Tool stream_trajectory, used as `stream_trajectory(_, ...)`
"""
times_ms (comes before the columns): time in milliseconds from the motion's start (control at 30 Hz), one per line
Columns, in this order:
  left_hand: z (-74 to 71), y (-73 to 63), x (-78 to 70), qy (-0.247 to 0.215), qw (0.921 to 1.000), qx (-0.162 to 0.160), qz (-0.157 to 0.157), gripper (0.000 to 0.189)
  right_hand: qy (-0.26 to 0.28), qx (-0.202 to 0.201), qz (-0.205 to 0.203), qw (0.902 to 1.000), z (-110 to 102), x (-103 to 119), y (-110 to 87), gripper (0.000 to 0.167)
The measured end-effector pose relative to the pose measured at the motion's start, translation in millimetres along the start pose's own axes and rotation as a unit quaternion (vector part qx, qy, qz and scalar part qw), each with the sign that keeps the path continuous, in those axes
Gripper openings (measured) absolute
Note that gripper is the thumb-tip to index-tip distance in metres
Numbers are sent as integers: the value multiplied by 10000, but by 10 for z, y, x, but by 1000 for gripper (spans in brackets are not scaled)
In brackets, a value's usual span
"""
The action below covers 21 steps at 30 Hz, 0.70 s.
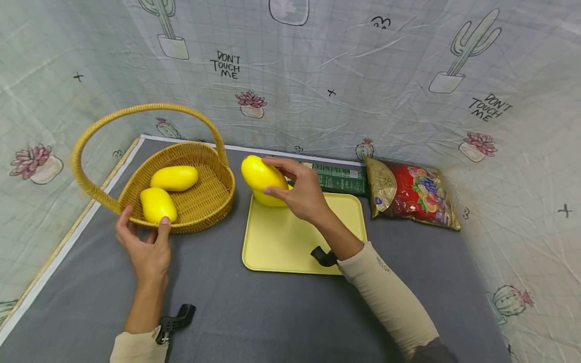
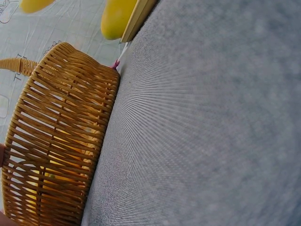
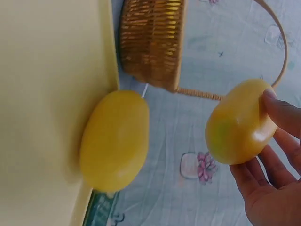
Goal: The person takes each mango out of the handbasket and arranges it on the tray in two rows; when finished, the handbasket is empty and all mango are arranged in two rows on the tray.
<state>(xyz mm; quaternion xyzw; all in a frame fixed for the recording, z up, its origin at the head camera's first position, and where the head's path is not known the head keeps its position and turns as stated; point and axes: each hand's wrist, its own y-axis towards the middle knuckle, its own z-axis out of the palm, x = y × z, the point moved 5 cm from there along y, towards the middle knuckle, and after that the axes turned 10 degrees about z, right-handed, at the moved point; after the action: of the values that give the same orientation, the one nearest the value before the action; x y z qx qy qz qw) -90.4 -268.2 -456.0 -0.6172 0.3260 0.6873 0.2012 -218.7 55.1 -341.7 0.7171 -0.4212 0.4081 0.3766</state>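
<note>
In the head view my right hand (image 1: 305,195) holds a yellow mango (image 1: 257,170) between thumb and fingers, raised over the back left corner of a pale yellow tray (image 1: 281,247). Behind and below it, a second mango (image 3: 115,141) lies on the tray, partly hidden in the head view. My left hand (image 1: 147,252) grips the near rim of a wicker basket (image 1: 217,214), its thumb over the edge and its fingers along the outside. Two more mangoes, one farther back (image 1: 174,178) and one close to the left thumb (image 1: 158,205), lie inside the basket.
The basket's tall arched handle (image 1: 152,107) rises over it. Behind the tray lies a dark green packet (image 1: 342,179), with a red and gold fruit-print bag (image 1: 410,194) to its right. A cactus-printed cloth (image 1: 313,65) hangs behind the grey table surface (image 1: 236,312).
</note>
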Motion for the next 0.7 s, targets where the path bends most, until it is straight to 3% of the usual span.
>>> stream_trajectory(200,-5,-2,-8,37,10000,-9,-18,77,-279,37,388,9989,-200,-225,-113,59)
stream_trajectory(700,-8,5,10,34,10000,-16,-12,78,-931,-28,894,9916,-684,-681,-354,58)
